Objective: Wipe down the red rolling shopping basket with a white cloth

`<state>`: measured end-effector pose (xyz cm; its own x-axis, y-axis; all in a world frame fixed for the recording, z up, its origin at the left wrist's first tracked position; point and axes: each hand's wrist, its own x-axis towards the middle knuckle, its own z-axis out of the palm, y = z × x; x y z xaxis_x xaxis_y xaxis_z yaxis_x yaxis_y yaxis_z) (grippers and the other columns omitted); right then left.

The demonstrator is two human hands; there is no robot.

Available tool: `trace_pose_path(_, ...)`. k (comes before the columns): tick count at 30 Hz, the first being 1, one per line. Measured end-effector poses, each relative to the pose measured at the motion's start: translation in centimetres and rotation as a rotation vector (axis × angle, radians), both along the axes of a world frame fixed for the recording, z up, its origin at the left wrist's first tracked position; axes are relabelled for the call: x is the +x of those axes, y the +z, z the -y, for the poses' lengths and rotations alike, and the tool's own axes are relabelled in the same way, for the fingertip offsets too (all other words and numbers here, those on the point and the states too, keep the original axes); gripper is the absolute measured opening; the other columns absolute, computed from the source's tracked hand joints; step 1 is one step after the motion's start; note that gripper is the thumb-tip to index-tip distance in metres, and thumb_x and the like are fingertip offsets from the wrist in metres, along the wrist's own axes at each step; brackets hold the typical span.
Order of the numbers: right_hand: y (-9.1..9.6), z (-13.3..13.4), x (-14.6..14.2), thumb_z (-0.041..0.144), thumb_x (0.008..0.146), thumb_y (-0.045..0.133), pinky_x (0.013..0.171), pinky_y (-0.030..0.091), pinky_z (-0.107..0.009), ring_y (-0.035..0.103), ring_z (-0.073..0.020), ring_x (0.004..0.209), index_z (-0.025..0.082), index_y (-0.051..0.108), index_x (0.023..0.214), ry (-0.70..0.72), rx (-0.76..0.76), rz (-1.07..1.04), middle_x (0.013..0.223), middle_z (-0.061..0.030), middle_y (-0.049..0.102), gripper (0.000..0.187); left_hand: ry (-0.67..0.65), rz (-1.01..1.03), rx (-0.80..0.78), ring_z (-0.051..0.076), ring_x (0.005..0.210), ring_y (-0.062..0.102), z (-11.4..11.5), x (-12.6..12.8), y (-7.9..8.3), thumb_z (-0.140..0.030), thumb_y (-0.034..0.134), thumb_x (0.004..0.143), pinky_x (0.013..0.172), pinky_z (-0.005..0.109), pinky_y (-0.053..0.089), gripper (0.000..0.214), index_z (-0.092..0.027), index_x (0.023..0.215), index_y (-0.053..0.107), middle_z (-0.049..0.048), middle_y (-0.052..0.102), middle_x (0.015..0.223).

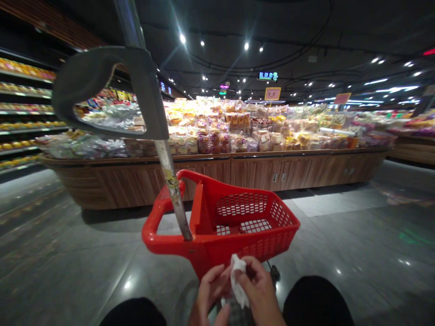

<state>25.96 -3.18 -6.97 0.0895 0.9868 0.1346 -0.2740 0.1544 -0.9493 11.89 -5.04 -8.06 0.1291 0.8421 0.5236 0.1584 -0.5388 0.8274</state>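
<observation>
1. White tissue (237, 280) pinched by fingers (249, 271) of L hand (211, 290) & R hand (258, 290).
2. Tissue held just above near end of red shopping cart (258, 249).
3. Wooden display desk (272, 174) seen ahead, w/ packaged baked goods (210, 131).

left hand (211, 290) | right hand (258, 290) | both low, fingers pinching, close together

"What can you read?"
"Only "9.9", on the yellow price sign (272, 93) above the wooden display counter (268, 174)."
"And the pink sign (342, 98) to its right?"
"Too small and blurred, like the lit sign (268, 76) over the counter."
</observation>
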Motion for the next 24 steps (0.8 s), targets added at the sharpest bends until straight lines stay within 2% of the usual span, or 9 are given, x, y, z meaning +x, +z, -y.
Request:
trace_pose_path(2, 1.7, -1.1, 0.6, 0.023, 0.080, 0.056, 0.066, 0.046, -0.025, 0.058, -0.0168, 0.074, 0.018, 0.063, 0.087, -0.079, 0.134, 0.220, 0.080, -0.0031, 0.063, 0.012, 0.199, -0.168, 0.154, 0.021, 0.106, 0.061, -1.0, -2.1, 2.3, -0.032, 0.045, 0.088, 0.088, 0.035, 0.051, 0.032, -0.027, 0.119, 0.048, 0.0079, 0.061, 0.120)
trace_pose_path(5, 4.8, -3.1, 0.4, 0.009, 0.078, 0.047, 0.079, 0.045, -0.027, 0.057, -0.0171, 0.088, 0.020, 0.067, 0.096, -0.172, 0.441, 0.520, 0.091, -0.0043, 0.061, 0.029, 0.519, -0.403, 0.460, 0.022, 0.109, 0.057, -3.5, -5.3, 6.1, -0.027, 0.057, 0.081, 0.096, 0.040, 0.046, 0.042, -0.025, 0.122, 0.048, 0.0071, 0.060, 0.118)
trace_pose_path(7, 6.5, -4.1, -0.7, 0.006, 0.080, 0.045, 0.080, 0.045, -0.027, 0.056, -0.0159, 0.087, 0.020, 0.066, 0.102, -0.146, 0.508, 0.679, 0.092, -0.0045, 0.059, 0.034, 0.682, -0.516, 0.592, 0.026, 0.112, 0.054, -5.3, -6.8, 8.1, -0.032, 0.060, 0.079, 0.099, 0.046, 0.041, 0.046, -0.019, 0.121, 0.047, 0.0113, 0.059, 0.118)
trace_pose_path(9, 7.4, -4.7, -2.4, 0.005, 0.081, 0.047, 0.079, 0.044, -0.028, 0.054, -0.0159, 0.085, 0.021, 0.066, 0.101, -0.108, 0.519, 0.852, 0.090, -0.0040, 0.058, 0.032, 0.775, -0.624, 0.611, 0.029, 0.109, 0.054, -6.7, -7.5, 9.2, -0.041, 0.055, 0.082, 0.098, 0.049, 0.039, 0.048, -0.013, 0.120, 0.047, 0.0150, 0.060, 0.114)
trace_pose_path(13, 6.9, -4.5, -5.1, 0.015, 0.080, 0.057, 0.082, 0.043, -0.033, 0.051, -0.0195, 0.089, 0.023, 0.064, 0.102, -0.114, 0.491, 1.064, 0.093, -0.0041, 0.057, 0.024, 0.760, -0.928, 0.505, 0.025, 0.082, 0.059, -7.6, -7.2, 9.5, -0.041, 0.043, 0.088, 0.087, 0.045, 0.040, 0.029, -0.016, 0.089, 0.058, 0.0078, 0.065, 0.080)
trace_pose_path(16, 5.8, -4.3, -5.6, 0.023, 0.070, 0.069, 0.084, 0.043, -0.036, 0.049, -0.0222, 0.092, 0.025, 0.060, 0.110, -0.166, 0.443, 1.062, 0.100, -0.0045, 0.055, 0.041, 0.751, -1.044, 0.441, 0.023, 0.071, 0.056, -7.3, -6.9, 9.6, -0.038, 0.041, 0.089, 0.079, 0.040, 0.039, 0.031, -0.020, 0.068, 0.056, 0.0035, 0.060, 0.062)
trace_pose_path(18, 5.2, -4.7, -5.3, 0.013, 0.069, 0.067, 0.084, 0.043, -0.035, 0.049, -0.0216, 0.092, 0.025, 0.060, 0.109, -0.183, 0.447, 1.059, 0.100, -0.0043, 0.054, 0.042, 0.769, -1.047, 0.426, 0.022, 0.071, 0.055, -7.1, -6.7, 9.7, -0.037, 0.039, 0.089, 0.079, 0.039, 0.036, 0.032, -0.020, 0.067, 0.055, 0.0031, 0.060, 0.063)
trace_pose_path(22, 4.7, -6.4, -3.4, 0.003, 0.080, 0.049, 0.079, 0.045, -0.026, 0.053, -0.0152, 0.086, 0.025, 0.063, 0.109, -0.055, 0.562, 0.959, 0.094, -0.0030, 0.053, 0.039, 0.755, -1.063, 0.385, 0.021, 0.071, 0.054, -6.9, -6.6, 10.0, -0.035, 0.039, 0.090, 0.079, 0.037, 0.034, 0.031, -0.020, 0.070, 0.056, 0.0023, 0.062, 0.065)
trace_pose_path(24, 4.6, -7.0, -2.5, 0.005, 0.084, 0.046, 0.079, 0.045, -0.026, 0.054, -0.0146, 0.085, 0.023, 0.064, 0.109, -0.124, 0.540, 0.898, 0.093, -0.0039, 0.052, 0.036, 0.755, -1.075, 0.367, 0.021, 0.072, 0.054, -6.9, -6.6, 10.1, -0.035, 0.039, 0.090, 0.079, 0.036, 0.033, 0.030, -0.020, 0.070, 0.056, 0.0026, 0.062, 0.066)
